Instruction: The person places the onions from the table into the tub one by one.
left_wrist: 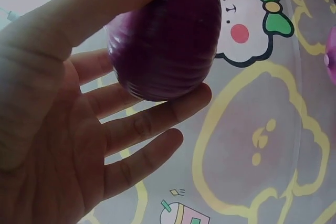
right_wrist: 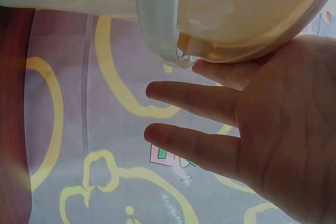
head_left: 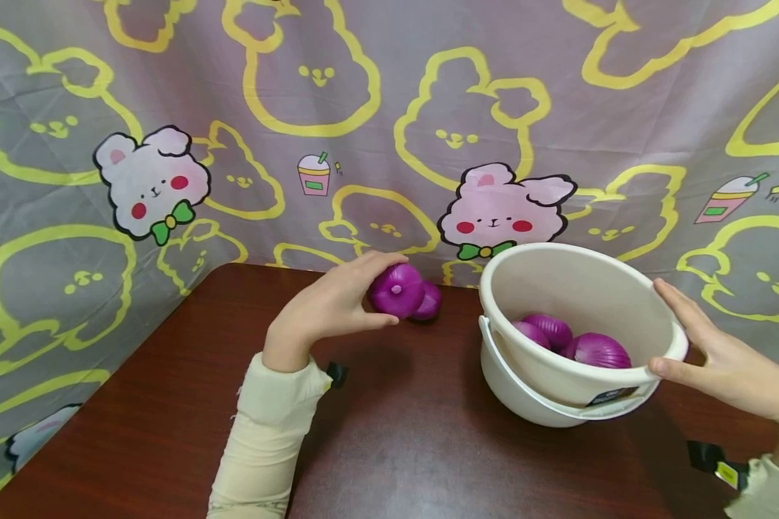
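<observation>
My left hand pinches a purple onion between thumb and fingers above the table. In the left wrist view the thumb lies across the near side of the held onion, with the other fingers spread behind it. A second onion shows partly behind the held one. To the right stands a cream bucket, with three onions visible inside. My right hand rests against the right side of its rim, thumb and forefinger apart. The right wrist view shows the right fingers straight, near the handle's joint.
The dark red-brown wooden table runs up to a grey curtain printed with cartoon rabbits. The bucket's handle hangs down on its near side. Black straps are around the wrists.
</observation>
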{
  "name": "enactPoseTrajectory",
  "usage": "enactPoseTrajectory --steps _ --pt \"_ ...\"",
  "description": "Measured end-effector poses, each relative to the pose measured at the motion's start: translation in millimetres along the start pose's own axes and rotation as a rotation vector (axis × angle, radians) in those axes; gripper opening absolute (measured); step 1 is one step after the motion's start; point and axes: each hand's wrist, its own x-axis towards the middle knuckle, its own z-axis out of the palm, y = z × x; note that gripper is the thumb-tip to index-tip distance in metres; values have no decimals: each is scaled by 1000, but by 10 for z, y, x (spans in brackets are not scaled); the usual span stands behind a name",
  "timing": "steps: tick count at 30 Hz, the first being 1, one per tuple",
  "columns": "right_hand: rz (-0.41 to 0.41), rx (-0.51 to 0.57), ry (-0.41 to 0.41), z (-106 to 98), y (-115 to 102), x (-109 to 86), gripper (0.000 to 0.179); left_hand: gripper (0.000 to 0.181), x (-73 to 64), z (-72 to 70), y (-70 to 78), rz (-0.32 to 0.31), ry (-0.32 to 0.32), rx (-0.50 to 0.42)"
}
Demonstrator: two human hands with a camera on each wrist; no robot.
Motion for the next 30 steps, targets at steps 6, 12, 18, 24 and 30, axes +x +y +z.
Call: enactPoseTrajectory --steps 6,12,18,24,30 --pt "43 16 -19 14 3 19 97 77 29 24 30 3 -7 -27" --pt "47 30 -23 16 15 19 97 77 100 48 77 13 -15 -39" --pt "54 32 -21 5 -1 13 98 75 145 31 128 37 -5 -50" --pt "63 30 -28 8 -10 4 98 76 142 13 151 25 -4 -62" --pt "63 32 -25 5 -10 -14 98 77 160 6 177 42 18 -68"
